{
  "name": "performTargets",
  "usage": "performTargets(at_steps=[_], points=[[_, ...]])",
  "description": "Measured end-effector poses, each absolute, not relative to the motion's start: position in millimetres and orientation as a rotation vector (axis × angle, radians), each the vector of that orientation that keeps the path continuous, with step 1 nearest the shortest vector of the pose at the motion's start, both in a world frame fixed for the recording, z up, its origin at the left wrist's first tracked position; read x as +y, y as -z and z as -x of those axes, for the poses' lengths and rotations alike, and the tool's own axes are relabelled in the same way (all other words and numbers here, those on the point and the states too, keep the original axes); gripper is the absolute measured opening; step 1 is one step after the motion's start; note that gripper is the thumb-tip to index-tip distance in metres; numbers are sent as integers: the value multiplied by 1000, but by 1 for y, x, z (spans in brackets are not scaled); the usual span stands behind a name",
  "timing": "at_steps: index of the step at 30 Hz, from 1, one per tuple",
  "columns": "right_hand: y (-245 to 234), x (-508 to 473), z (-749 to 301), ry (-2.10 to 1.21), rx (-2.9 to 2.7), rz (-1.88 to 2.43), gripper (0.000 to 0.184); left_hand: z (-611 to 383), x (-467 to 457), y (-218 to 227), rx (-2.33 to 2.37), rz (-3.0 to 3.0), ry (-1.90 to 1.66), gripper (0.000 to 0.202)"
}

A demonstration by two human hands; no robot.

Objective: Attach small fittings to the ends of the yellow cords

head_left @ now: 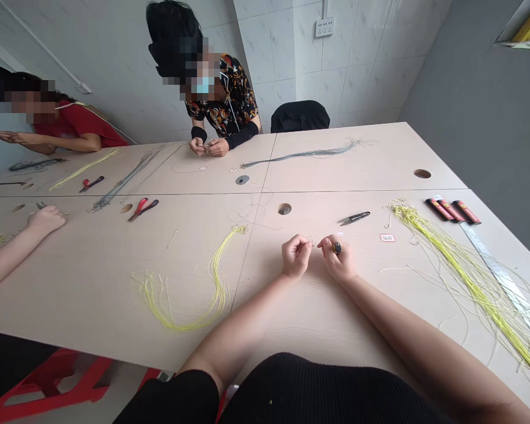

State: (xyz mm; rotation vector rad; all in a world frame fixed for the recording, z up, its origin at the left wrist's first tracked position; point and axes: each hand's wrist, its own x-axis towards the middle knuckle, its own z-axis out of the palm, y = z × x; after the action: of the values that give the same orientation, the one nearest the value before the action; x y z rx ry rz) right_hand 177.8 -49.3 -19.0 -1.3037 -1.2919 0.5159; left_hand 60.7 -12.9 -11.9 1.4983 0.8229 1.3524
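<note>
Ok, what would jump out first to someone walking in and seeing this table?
The bright yellow cords stand out first: a big yellow cord bundle on the right of the table, and a yellow cord loop left of the hands. Centre front, the left hand and right hand sit close together, the right gripping a small black object. Red-handled pliers lie further left.

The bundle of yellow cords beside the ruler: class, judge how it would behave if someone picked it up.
The yellow cords would probably hang limp, since their strands curve loosely across the table. They likely feel light for their size, being thin. They may also tangle easily, as loose strands already cross the ruler.
</note>
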Motion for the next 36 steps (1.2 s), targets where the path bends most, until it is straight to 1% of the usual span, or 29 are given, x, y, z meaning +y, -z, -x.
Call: performTargets(at_steps=[7,18,22,25,31,36], points=[[17,-50,-178,-544,-1294,1288,27,-61,-13,12,822,-1512,-1347,40],[18,-50,-179,-572,-1294,1250,19,-60,-13,13,836,-1509,-1337,40],[17,-51,-179,-579,-1284,1257,19,-60,-12,13,841,-1512,-1342,39],[16,-50,-179,-556,-1295,1243,22,-60,-12,12,835,-1512,-1337,39],[17,-50,-178,-565,-1282,1275,40,-62,-13,10,838,-1479,-1347,41],[17,-50,-178,-564,-1282,1302,44,-62,-14,9,837,-1455,-1338,43]])
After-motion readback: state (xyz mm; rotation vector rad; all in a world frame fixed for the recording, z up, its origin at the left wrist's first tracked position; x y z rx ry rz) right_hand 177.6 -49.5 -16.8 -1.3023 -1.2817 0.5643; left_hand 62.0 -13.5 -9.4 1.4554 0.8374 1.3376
